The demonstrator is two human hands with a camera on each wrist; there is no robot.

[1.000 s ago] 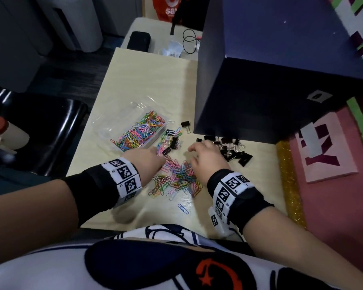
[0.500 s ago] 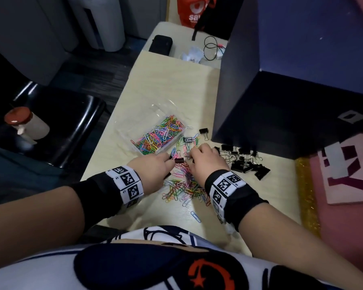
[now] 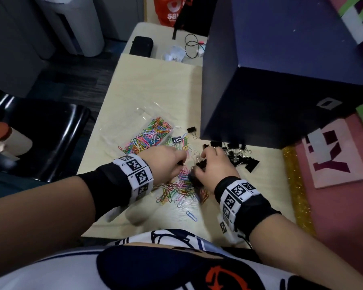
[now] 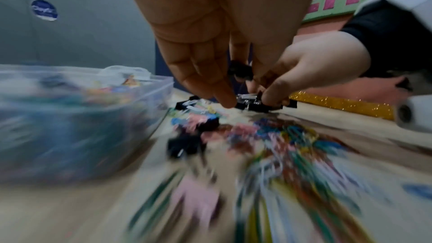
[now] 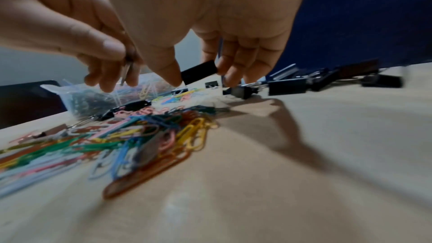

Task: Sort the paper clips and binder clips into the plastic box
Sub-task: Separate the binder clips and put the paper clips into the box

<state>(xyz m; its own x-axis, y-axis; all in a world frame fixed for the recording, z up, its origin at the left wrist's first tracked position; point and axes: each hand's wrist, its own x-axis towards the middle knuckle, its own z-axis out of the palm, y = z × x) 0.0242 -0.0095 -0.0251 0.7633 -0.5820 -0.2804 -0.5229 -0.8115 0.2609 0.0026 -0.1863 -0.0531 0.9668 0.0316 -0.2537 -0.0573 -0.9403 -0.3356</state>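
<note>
A clear plastic box lies left of centre on the table, and its near end holds coloured paper clips. More paper clips lie in a loose pile under my two hands. My right hand pinches a black binder clip between thumb and fingers, just above the pile. Close beside it on the left, my left hand pinches a small binder clip by its thumb and fingertip. A heap of black binder clips lies right of my right hand.
A large dark blue box stands on the table's right half, close behind the binder clips. One binder clip and one blue paper clip lie apart. A black chair stands left of the table, and a glitter strip edges its right side.
Both hands have moved away from me over the pile and come together near the box's corner. My right hand has picked a binder clip up off the table.
</note>
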